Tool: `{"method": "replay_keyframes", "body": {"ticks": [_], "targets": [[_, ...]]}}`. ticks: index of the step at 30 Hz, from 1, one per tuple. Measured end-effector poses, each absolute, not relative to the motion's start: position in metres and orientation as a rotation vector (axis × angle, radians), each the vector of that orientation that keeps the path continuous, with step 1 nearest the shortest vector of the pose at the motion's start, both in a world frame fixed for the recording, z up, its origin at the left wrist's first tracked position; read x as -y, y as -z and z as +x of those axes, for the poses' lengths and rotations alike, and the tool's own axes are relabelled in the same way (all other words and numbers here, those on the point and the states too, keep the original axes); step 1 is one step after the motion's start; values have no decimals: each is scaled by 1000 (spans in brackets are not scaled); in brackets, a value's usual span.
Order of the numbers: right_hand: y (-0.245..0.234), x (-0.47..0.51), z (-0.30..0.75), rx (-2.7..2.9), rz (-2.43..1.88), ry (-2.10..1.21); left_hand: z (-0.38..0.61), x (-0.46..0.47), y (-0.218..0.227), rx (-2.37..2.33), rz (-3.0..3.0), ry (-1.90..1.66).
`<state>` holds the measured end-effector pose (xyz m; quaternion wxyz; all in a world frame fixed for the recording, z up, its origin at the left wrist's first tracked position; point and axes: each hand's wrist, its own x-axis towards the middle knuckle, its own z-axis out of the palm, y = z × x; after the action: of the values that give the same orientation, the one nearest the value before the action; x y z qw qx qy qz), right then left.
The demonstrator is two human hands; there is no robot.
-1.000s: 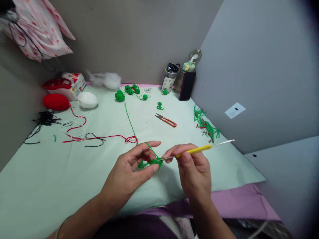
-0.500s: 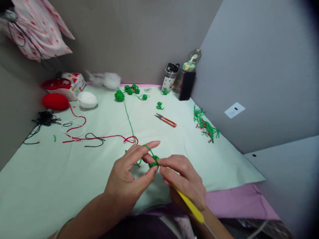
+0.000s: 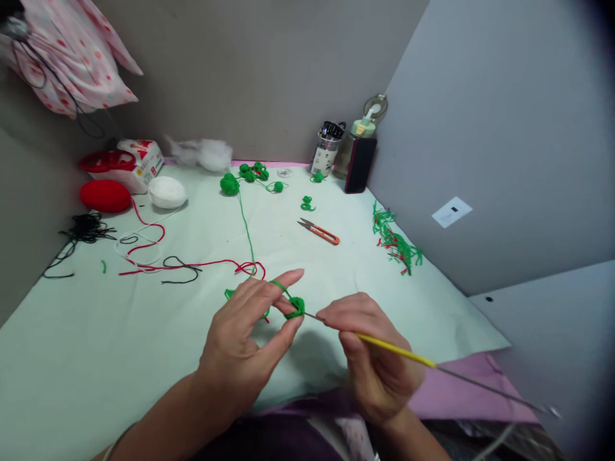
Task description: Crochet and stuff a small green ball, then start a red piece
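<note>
My left hand [image 3: 247, 326] pinches a small green crocheted piece [image 3: 296, 307] between thumb and fingers, with green yarn [image 3: 281, 285] running over its raised index finger. A crochet hook [image 3: 396, 347] with a yellow grip and thin metal ends is held in my right hand [image 3: 379, 352]. The hook's tip meets the right edge of the green piece; whether it passes through a stitch is hidden. From my left hand the strand leads back to a green yarn ball [image 3: 230, 184]. Red yarn [image 3: 250, 269] lies looped just behind my left hand.
Orange thread snips [image 3: 319, 232] lie mid-table. Green and red yarn scraps [image 3: 398, 240] are at right. Red yarn [image 3: 104, 196], white yarn [image 3: 167, 192] and black strands [image 3: 87, 228] lie at left. A phone [image 3: 361, 165] leans on a bottle [image 3: 364, 128] beside a pen cup [image 3: 326, 153].
My right hand has moved right and turned, swinging the hook's back end up and to the right. The hook's metal shaft now shows beside the green piece. My left hand has barely shifted.
</note>
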<state>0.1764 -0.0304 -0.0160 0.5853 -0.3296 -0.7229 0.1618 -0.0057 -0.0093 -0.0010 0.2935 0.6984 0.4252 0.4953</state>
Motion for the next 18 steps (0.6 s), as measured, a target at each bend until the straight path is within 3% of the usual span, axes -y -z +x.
{"method": "replay_keyframes", "body": {"ticks": [6, 12, 14, 18], "targets": [[24, 24, 172, 1551, -772, -492, -7, 10, 5, -1141, 1216, -1048], [34, 28, 170, 1893, -844, 138, -3, 9, 4, -896, 837, -983], [34, 28, 170, 1848, -812, 35, -6, 7, 3, -788, 690, -901], [29, 23, 168, 1409, -794, -550, -11, 4, 1, -701, 622, -876]]}}
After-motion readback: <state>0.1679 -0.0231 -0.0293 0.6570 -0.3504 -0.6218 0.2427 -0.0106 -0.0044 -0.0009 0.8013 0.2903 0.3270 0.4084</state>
